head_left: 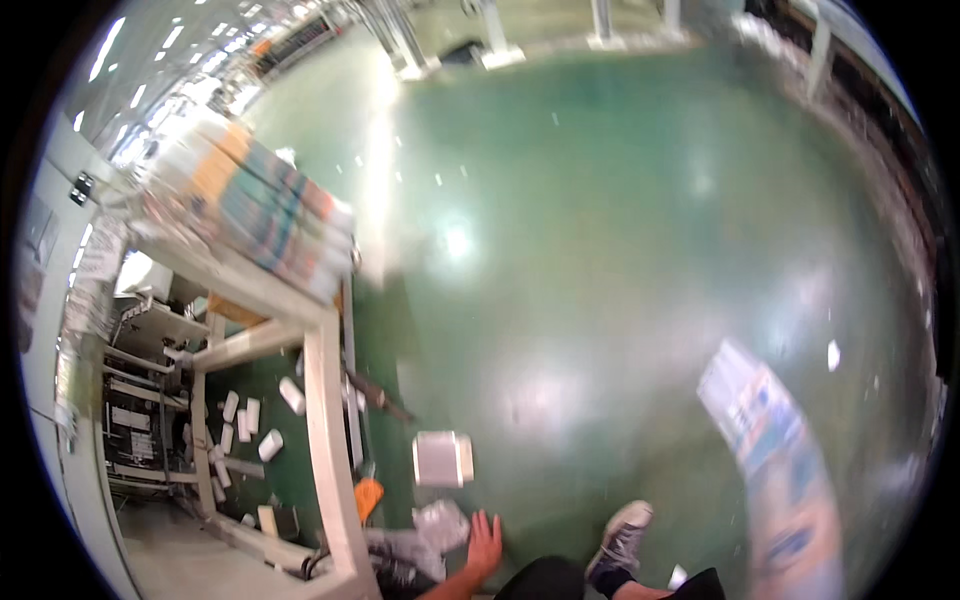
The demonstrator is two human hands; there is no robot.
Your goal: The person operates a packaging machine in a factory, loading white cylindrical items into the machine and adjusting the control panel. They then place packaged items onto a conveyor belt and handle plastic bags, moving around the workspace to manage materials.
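My left hand (485, 541) hangs low near the bottom middle with its fingers spread, holding nothing. Beside it, to the left, is crumpled clear plastic (440, 524). At the lower right, a long plastic-wrapped pack (780, 465) with white, blue and orange print stretches up from the lower edge, slightly blurred. My right hand does not show, so what supports the pack is hidden. Several similar long packs (265, 205) lie together on the pale-framed table (322, 400) at the left.
Several white rolls (243, 425) lie on the floor under the table frame. A square box-like piece (440, 459) and an orange item (367, 498) are near the table leg. My shoe (622, 540) stands on the green floor (560, 250). White scraps dot the floor; metal posts (497, 35) stand at the back.
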